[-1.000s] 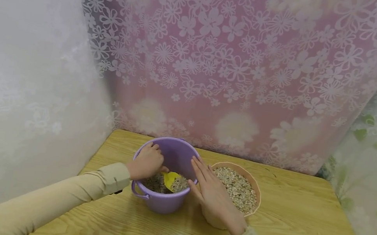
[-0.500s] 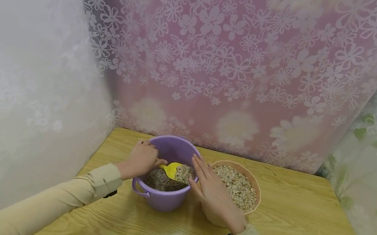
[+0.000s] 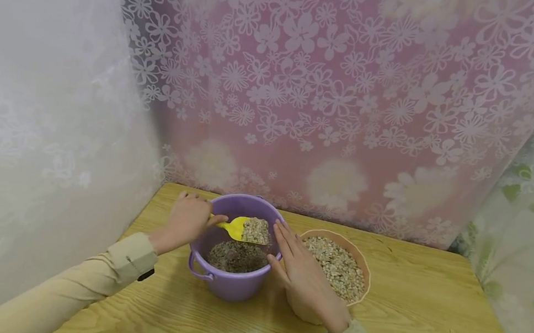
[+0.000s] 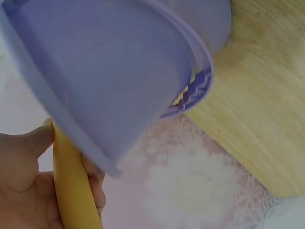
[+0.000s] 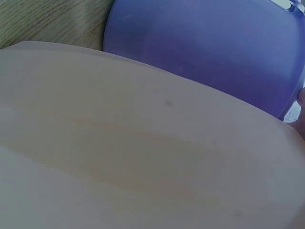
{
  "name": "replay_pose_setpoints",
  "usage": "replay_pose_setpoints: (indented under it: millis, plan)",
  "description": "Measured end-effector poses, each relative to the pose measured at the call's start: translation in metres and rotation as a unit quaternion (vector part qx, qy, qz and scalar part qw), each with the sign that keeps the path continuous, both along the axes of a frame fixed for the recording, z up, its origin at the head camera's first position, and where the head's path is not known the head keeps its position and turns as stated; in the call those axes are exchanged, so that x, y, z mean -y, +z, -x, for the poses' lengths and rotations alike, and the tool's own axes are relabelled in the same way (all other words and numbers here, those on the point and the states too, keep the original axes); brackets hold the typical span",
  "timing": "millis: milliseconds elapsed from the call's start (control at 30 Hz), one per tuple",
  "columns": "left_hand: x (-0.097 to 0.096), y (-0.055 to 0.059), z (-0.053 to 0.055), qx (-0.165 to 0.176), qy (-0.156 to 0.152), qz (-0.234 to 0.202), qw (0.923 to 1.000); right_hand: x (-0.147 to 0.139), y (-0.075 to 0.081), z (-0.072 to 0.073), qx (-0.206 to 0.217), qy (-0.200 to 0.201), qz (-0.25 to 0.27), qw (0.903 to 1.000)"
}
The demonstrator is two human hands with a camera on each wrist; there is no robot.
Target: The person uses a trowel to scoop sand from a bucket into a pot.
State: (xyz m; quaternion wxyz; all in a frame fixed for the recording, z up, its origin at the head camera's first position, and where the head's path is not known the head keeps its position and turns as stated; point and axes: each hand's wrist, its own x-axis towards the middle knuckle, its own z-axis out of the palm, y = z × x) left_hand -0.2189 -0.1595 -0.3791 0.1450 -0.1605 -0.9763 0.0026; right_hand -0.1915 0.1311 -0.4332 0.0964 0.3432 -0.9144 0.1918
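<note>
gripping the yellow scoop (image 3: 236,228) by its handle, the left hand (image 3: 187,217) is at the left of the purple bucket (image 3: 234,286), the scoop pointing across the bucket's mouth toward the right hand (image 3: 302,273), straight-fingered against its right rim.

No text, label, brand, number or sign can be read here.

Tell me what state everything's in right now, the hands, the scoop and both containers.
Yellow scoop: loaded with grain, raised over the bucket's contents.
Purple bucket: upright, partly filled.
Bucket handle: lowered.
Peach bowl: upright, well filled with grain.
Left hand: gripping the scoop.
Right hand: fingers straight, at the bucket's rim.
</note>
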Motion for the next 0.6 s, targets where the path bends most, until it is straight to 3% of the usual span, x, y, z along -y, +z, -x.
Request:
replay_pose_setpoints:
  millis: [233,433,600]
  plan:
    - [0.014,0.009,-0.007,0.008,0.016,-0.029,0.9994,0.000,-0.002,0.002,-0.017,0.004,0.006,0.9998]
    - [0.024,0.013,-0.012,-0.004,0.017,-0.029,0.9994,0.000,-0.001,0.003,-0.019,0.006,-0.004,0.9998]
    - [0.027,0.015,-0.016,0.008,0.020,-0.031,0.9993,0.000,0.001,0.003,-0.031,0.006,-0.025,0.9992]
